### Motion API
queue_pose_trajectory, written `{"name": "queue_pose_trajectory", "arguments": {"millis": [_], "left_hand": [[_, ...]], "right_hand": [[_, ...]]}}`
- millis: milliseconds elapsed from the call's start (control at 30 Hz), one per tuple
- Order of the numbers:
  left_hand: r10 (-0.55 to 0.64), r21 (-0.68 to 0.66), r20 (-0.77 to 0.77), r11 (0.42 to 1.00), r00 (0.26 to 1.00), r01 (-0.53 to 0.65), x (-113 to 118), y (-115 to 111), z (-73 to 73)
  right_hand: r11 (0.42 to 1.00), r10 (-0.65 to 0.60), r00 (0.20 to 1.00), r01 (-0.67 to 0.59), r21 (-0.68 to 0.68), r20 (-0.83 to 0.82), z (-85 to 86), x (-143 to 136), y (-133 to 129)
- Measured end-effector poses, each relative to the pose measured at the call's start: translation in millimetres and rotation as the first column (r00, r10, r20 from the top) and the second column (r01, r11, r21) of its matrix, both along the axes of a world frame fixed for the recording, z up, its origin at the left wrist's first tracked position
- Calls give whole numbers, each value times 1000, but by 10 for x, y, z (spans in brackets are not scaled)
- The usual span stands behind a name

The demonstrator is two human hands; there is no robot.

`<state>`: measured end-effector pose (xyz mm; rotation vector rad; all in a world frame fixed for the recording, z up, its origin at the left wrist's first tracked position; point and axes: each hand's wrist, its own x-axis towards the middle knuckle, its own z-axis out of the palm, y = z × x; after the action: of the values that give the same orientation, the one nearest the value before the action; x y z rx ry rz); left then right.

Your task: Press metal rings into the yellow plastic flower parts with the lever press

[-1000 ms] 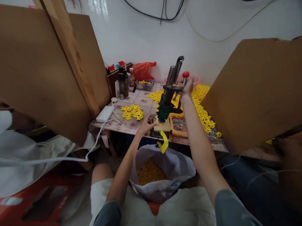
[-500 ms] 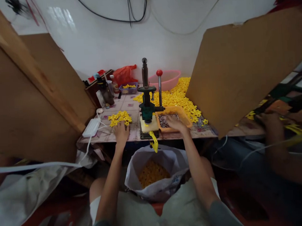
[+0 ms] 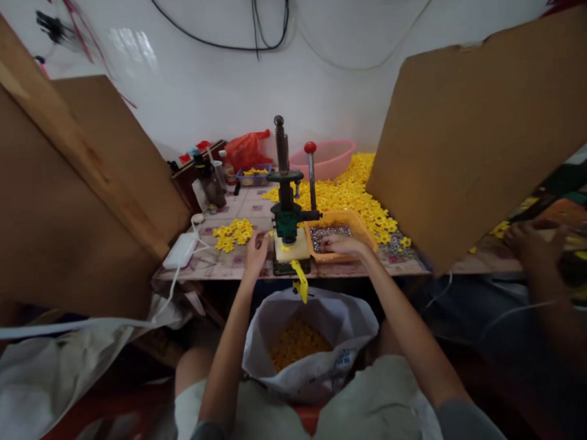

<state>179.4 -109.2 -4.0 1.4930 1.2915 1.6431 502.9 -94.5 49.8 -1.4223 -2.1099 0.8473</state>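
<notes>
My left hand [image 3: 257, 253] is beside the left edge of the hand press [image 3: 286, 210], thumb and fingers pinched on a small yellow flower-shaped piece [image 3: 271, 234]. Another bit of yellow shows under the press head, on its pale base block [image 3: 299, 247]. Over the front of the orange tray [image 3: 367, 233], my right hand [image 3: 342, 245] reaches among small shiny metal rings [image 3: 329, 232]. Its fingertips are drawn together, and whatever they grip is too small to make out. A small group of yellow pieces [image 3: 232, 234] lies left of my left hand.
A large yellow heap [image 3: 343, 195] spreads behind the tray, near a pink basin [image 3: 327, 159]. Below the table edge, a white sack [image 3: 260, 348] holds more yellow pieces. The press lever [image 3: 312, 180] stands upright. Cardboard panels [image 3: 479, 127] flank the table; a co-worker's hand [image 3: 538, 245] is at right.
My left hand has moved right from the small yellow group to the press, carrying a yellow piece. My right hand's fingers have drawn together over the metal rings. The view has shifted slightly.
</notes>
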Motion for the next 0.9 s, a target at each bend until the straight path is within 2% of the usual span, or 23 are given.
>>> {"name": "queue_pose_trajectory", "arguments": {"millis": [67, 133, 200, 233, 333, 400, 500, 567, 700, 800, 900], "left_hand": [[-93, -9, 45, 996, 995, 93, 98, 11, -3], [-139, -31, 71, 989, 988, 142, 116, 1, -12], [-171, -57, 77, 983, 982, 175, 89, -12, -22], [-185, -67, 71, 980, 980, 190, 72, -14, -26], [-226, -86, 36, 970, 974, 228, 49, -9, -31], [-248, -98, 19, 964, 969, 249, 55, -7, -27], [-298, -111, -13, 949, 954, 295, 56, -27, -4], [-365, -114, -29, 926, 931, 360, 42, -60, 24], [-486, -109, -43, 871, 873, 480, 6, -141, 92], [-529, -95, -49, 847, 847, 524, -6, -176, 123], [-579, -87, -20, 813, 815, 576, -10, -177, 121]], "right_hand": [[996, -72, 996, 70, -52, -43, -4, 2, -29], [978, -208, 973, 208, -12, -101, 6, -12, -105], [933, -310, 946, 322, 159, -96, 34, -72, -214], [903, -330, 942, 335, 269, -62, 53, -129, -272], [795, -337, 937, 235, 559, 86, 114, -401, -411], [769, -299, 935, 118, 629, 190, 144, -619, -461], [772, -216, 922, -39, 634, 320, 151, -846, -487], [797, -138, 927, -106, 594, 350, 128, -876, -496], [833, 41, 965, -177, 524, 260, 60, -755, -530], [796, 81, 982, -168, 581, 173, 60, -738, -555], [728, 69, 970, -209, 653, 233, 108, -851, -591]]}}
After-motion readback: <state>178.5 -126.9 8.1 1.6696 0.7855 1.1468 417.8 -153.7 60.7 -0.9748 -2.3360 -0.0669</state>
